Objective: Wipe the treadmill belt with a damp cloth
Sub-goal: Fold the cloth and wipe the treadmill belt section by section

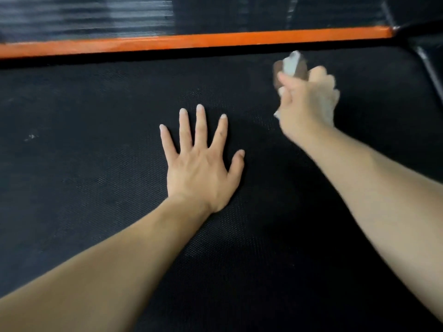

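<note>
The black textured treadmill belt [96, 164] fills most of the view. My left hand [201, 164] lies flat on it near the middle, palm down, fingers spread, holding nothing. My right hand [309, 101] is up and to the right, near the belt's far edge, blurred by motion. It is closed around a bunched cloth [291, 63], white and brown, which sticks out past the fingers toward the orange strip. Whether the cloth touches the belt I cannot tell.
An orange side strip [191, 43] runs along the belt's far edge, with a dark ribbed surface [84, 17] beyond it. A black frame part [426, 63] angles down at the right. A small pale speck [31, 137] sits on the belt at the left.
</note>
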Demonstrator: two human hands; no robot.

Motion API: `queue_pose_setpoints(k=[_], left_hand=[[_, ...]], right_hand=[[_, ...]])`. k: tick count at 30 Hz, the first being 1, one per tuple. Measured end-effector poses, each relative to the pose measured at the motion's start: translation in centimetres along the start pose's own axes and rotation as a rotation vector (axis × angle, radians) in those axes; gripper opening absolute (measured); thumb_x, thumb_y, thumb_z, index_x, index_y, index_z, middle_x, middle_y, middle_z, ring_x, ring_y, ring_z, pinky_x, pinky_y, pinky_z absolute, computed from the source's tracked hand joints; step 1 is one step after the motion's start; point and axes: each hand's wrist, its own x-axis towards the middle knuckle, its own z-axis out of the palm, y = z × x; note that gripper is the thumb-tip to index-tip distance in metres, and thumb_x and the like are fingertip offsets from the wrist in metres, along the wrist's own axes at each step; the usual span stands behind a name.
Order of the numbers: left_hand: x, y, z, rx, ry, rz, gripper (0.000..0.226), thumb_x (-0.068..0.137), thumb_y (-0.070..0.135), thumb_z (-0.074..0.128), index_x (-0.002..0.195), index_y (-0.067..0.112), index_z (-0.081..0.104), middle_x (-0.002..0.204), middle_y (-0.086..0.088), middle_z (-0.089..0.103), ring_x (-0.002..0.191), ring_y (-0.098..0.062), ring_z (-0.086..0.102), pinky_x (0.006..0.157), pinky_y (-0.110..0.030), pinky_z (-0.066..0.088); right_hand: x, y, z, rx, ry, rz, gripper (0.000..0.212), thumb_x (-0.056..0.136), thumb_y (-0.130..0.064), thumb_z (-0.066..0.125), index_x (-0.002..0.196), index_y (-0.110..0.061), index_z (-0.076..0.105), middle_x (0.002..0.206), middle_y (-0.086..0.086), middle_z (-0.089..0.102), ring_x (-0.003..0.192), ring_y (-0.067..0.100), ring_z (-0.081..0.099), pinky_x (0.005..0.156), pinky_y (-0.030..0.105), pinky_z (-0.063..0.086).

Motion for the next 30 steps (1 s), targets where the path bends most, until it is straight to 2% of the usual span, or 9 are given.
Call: queue_pose_setpoints(k=[3,5,11,15,18,20,23,25,30], left_hand=[[0.0,0.0,-0.1,-0.002,0.005,0.002,0.073,0.099,0.066,0.018,0.163,0.032,0.009,0.173,-0.011,-0.003,0.157,-0.036,-0.013,0.122,-0.064,-0.010],[0.0,0.1,-0.1,-0.009,0.003,0.013,0.073,0.099,0.066,0.018,0.163,0.032,0.010,0.173,-0.011,-0.002,0.158,-0.035,-0.013,0.123,-0.064,-0.009],[0.0,0.0,0.0,-0.012,0.005,0.006,0.074,0.099,0.066,0.018,0.164,0.031,0.010,0.173,-0.011,-0.001,0.158,-0.036,-0.012,0.122,-0.065,-0.006],[0.0,0.0,0.0,-0.018,-0.004,0.016,0.074,0.099,0.066,0.017,0.164,0.030,0.009,0.173,-0.011,-0.002,0.158,-0.036,-0.013,0.122,-0.066,-0.005],[0.0,-0.2,0.1,-0.017,0.004,0.024,0.074,0.100,0.065,0.019,0.164,0.029,0.011,0.173,-0.011,0.000,0.158,-0.036,-0.012,0.123,-0.066,-0.004],[0.0,-0.2,0.1,-0.016,0.009,0.024,0.074,0.100,0.065,0.020,0.164,0.029,0.012,0.173,-0.012,0.001,0.158,-0.036,-0.010,0.123,-0.066,-0.003],[-0.1,0.0,0.1,-0.013,0.003,0.023,0.074,0.100,0.065,0.020,0.164,0.030,0.011,0.173,-0.012,-0.001,0.158,-0.036,-0.012,0.122,-0.066,-0.004],[0.0,0.0,0.1,-0.008,0.003,0.019,0.074,0.100,0.065,0.019,0.164,0.030,0.010,0.173,-0.012,-0.001,0.158,-0.036,-0.012,0.122,-0.066,-0.004],[0.0,0.1,0.0,-0.009,-0.007,0.017,0.074,0.099,0.065,0.018,0.164,0.031,0.008,0.173,-0.011,-0.003,0.157,-0.036,-0.014,0.122,-0.066,-0.005]], right_hand=[[-1.7,-2.1,1.3,0.034,-0.033,-0.342,0.033,0.098,-0.027,0.052,0.130,-0.033,0.061,0.114,0.012,0.049,0.105,0.036,0.045,0.089,0.045,0.036],[-0.6,-1.2,1.2,0.022,-0.074,-0.432,0.035,0.098,-0.027,0.054,0.132,-0.033,0.061,0.111,0.013,0.050,0.105,0.036,0.045,0.088,0.046,0.036],[3.8,-1.9,1.6,-0.015,0.009,0.019,0.035,0.102,-0.029,0.045,0.132,-0.037,0.059,0.124,0.010,0.046,0.114,0.033,0.042,0.097,0.043,0.035],[1.7,-6.8,3.1,0.019,-0.011,-0.349,0.032,0.098,-0.028,0.051,0.127,-0.035,0.060,0.115,0.009,0.050,0.108,0.032,0.045,0.086,0.042,0.034],[2.6,-5.9,2.9,-0.014,-0.034,-0.448,0.033,0.097,-0.029,0.053,0.128,-0.035,0.062,0.112,0.011,0.052,0.105,0.034,0.047,0.084,0.043,0.035],[4.1,-3.1,2.4,-0.064,-0.002,-0.335,0.033,0.096,-0.030,0.055,0.128,-0.035,0.063,0.118,0.014,0.052,0.110,0.039,0.046,0.088,0.045,0.036],[5.7,-0.2,1.3,-0.014,0.027,0.028,0.034,0.102,-0.029,0.047,0.133,-0.034,0.061,0.129,0.011,0.047,0.118,0.036,0.042,0.100,0.043,0.034],[5.2,-1.3,1.6,-0.020,0.027,0.102,0.035,0.102,-0.028,0.046,0.134,-0.033,0.059,0.130,0.010,0.046,0.118,0.033,0.042,0.101,0.042,0.034],[2.5,-3.6,2.2,0.023,-0.031,-0.346,0.035,0.099,-0.028,0.050,0.132,-0.032,0.061,0.115,0.013,0.050,0.108,0.036,0.046,0.091,0.046,0.037]])
